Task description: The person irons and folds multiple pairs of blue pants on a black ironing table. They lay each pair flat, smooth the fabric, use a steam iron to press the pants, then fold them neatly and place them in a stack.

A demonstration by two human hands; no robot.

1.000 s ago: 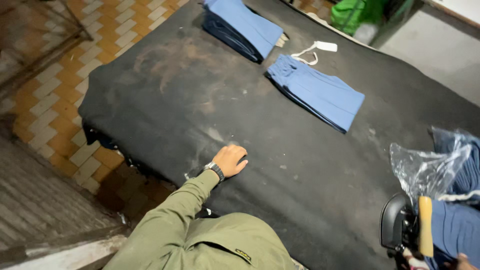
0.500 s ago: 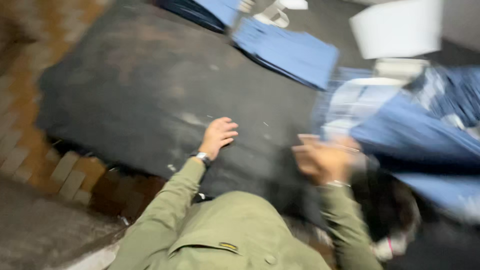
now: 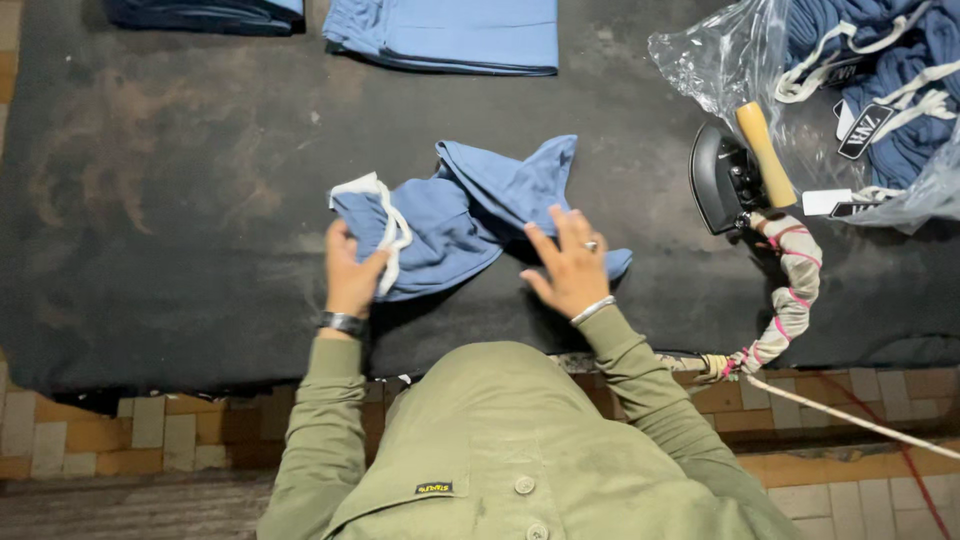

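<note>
Head view: crumpled light-blue drawstring shorts [image 3: 455, 225] lie mid-front on the black padded tabletop [image 3: 180, 200]. Left hand [image 3: 352, 272] is closed around the waistband end with its white drawstring [image 3: 385, 215]; right hand [image 3: 568, 262], fingers spread flat, presses the other end. Folded blue garment [image 3: 455, 35] at far edge. Black iron with wooden handle [image 3: 735, 170] stands right, beside a clear plastic bag [image 3: 730, 60] of navy garments [image 3: 900, 90].

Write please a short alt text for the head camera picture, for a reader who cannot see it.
A person's left hand grips the waistband end of a crumpled light blue garment on a dark padded table, while the right hand lies flat on it. An iron sits to the right; folded blue clothes lie beyond.
</note>
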